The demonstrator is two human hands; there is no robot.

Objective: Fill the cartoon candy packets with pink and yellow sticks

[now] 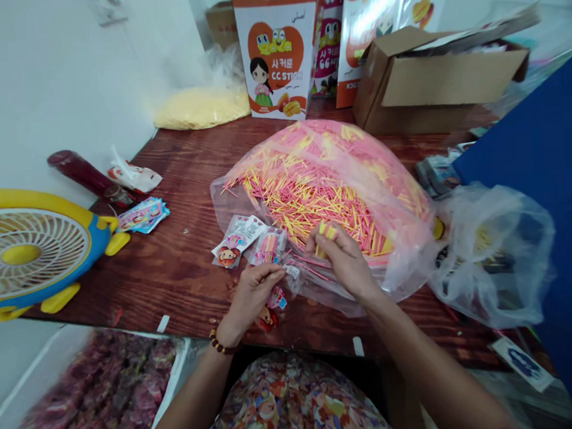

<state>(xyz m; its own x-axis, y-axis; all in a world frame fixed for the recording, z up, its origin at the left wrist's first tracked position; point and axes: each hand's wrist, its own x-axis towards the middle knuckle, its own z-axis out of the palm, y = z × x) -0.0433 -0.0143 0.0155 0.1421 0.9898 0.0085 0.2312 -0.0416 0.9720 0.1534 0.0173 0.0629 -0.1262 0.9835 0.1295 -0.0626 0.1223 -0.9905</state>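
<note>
A big clear plastic bag (361,170) heaped with pink and yellow sticks (313,186) lies on the brown wooden table (182,274). My right hand (344,263) is closed on a small bunch of yellow and pink sticks (325,232) at the bag's near edge. My left hand (252,295) is closed around a small printed packet (275,300), which hangs below its fingers. Two more packets, one white with a cartoon face (236,239) and one filled with sticks (269,247), lie just beyond my left hand.
A yellow and blue fan (28,249) stands at the left. Loose packets (143,215) and a dark red bottle (85,175) lie behind it. CC Stick boxes (274,45) and a cardboard box (433,77) stand at the back. A crumpled clear bag (499,258) sits on the right.
</note>
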